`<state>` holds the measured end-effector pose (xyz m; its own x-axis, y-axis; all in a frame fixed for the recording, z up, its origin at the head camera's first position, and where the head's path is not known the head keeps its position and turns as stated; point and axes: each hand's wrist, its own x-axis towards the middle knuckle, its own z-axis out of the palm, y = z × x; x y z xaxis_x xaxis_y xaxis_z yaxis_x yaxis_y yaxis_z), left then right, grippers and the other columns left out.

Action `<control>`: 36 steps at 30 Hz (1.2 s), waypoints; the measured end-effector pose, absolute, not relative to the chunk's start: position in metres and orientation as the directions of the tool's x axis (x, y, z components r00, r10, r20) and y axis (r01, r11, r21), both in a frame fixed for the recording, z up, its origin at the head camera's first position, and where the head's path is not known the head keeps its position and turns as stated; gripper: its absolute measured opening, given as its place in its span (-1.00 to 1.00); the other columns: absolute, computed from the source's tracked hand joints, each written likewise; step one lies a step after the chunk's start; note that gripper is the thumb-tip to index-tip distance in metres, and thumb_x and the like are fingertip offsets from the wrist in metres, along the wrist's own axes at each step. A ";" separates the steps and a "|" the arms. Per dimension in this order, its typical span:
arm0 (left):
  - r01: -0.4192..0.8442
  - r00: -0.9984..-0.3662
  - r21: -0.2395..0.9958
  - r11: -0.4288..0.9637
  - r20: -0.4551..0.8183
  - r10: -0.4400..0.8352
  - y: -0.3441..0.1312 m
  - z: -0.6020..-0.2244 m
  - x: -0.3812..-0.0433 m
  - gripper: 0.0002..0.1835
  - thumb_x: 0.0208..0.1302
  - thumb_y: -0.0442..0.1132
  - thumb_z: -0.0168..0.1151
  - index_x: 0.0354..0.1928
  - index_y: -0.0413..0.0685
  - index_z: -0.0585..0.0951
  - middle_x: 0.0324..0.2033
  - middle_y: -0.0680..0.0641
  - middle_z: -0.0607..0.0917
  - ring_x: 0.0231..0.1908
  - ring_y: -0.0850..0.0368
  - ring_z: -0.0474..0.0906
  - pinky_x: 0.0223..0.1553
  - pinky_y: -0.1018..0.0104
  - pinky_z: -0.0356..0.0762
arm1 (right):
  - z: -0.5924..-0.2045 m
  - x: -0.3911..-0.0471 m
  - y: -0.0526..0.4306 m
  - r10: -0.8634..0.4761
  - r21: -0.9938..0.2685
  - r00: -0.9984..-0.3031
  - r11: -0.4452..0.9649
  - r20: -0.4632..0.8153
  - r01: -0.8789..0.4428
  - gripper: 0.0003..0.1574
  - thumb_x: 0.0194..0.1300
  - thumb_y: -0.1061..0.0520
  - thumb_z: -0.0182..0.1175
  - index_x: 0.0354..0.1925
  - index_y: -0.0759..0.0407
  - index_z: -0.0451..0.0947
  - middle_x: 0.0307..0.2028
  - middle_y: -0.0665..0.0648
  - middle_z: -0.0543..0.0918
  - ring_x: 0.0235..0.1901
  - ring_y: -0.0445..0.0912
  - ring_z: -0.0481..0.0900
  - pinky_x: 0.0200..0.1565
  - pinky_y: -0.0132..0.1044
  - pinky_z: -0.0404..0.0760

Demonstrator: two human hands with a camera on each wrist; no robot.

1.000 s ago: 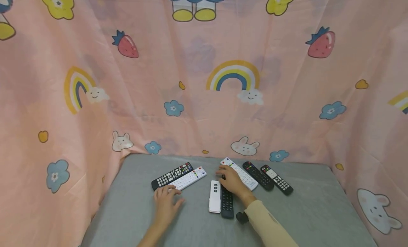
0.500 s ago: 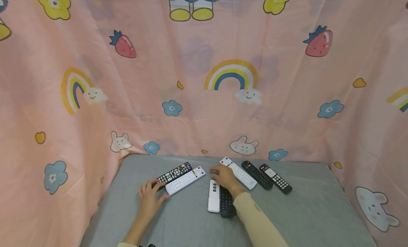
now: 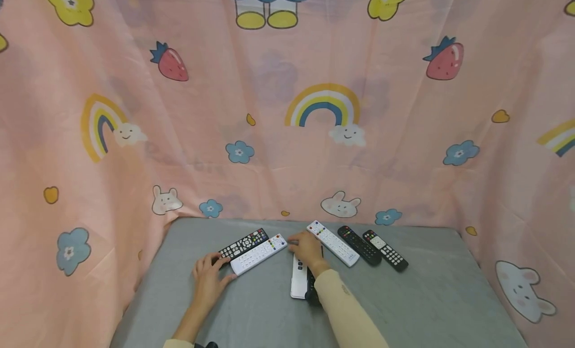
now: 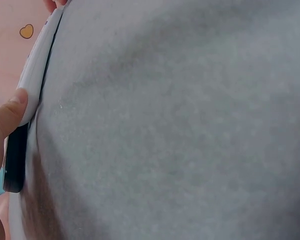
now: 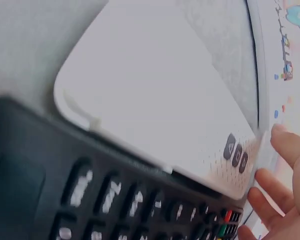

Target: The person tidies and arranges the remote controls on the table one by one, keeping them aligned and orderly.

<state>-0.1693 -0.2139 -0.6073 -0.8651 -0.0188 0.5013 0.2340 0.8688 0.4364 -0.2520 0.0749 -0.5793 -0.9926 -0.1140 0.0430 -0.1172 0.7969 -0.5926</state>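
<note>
My left hand [image 3: 206, 280] spans the lower ends of two slanted remote controls lying side by side. Its fingers curl over the far side of the black remote [image 3: 244, 244], while the thumb presses the near end of the white remote [image 3: 259, 254]. The left wrist view shows this thumb [image 4: 10, 112] against the white remote's rounded end. My right hand [image 3: 307, 249] reaches over a slim white remote [image 3: 298, 283], fingers extended. In the right wrist view the fingertips touch or nearly touch its button end. A black remote [image 5: 100, 195] lies alongside, mostly hidden by my arm in the head view.
Another white remote [image 3: 333, 244], a black remote [image 3: 359, 245] and a black remote with white keys [image 3: 385, 250] lie in a slanted row to the right. A grey cloth [image 3: 422, 298] covers the table. A pink patterned curtain [image 3: 269, 183] hangs behind.
My left hand has drawn back left to the remotes' lower ends, its fingers now on the black one. My right hand has moved left over the slim white remote. The head view has turned slightly.
</note>
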 end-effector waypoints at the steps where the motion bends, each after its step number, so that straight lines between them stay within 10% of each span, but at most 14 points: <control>1: 0.232 -0.869 0.437 0.869 0.495 -0.017 -0.214 -0.607 -0.169 -0.45 -0.30 -0.11 0.65 -0.12 -0.01 0.73 0.00 -0.18 0.59 0.01 -0.22 0.38 0.08 -0.16 0.16 | -0.580 -0.252 0.073 -0.101 -0.591 -0.994 0.800 0.039 -0.105 -0.71 0.23 0.10 0.35 -0.05 0.01 0.73 0.00 0.16 0.72 0.10 0.12 0.61 0.20 0.17 0.46; 36: 0.232 -0.874 0.444 0.865 0.485 -0.014 -0.211 -0.617 -0.168 -0.47 -0.36 -0.08 0.66 -0.20 -0.03 0.72 0.04 -0.15 0.61 0.05 -0.15 0.37 0.16 -0.12 0.12 | -0.580 -0.246 0.058 -0.017 -0.542 -0.997 0.839 0.070 -0.052 -0.77 0.19 0.07 0.39 -0.15 0.04 0.77 -0.07 0.15 0.65 0.01 0.09 0.57 0.11 0.12 0.47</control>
<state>-0.1679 -0.2107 -0.6171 -0.8743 -0.0140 0.4852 0.2325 0.8654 0.4439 -0.2463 0.0580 -0.5803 -0.9974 -0.0172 0.0699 -0.0525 0.8387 -0.5421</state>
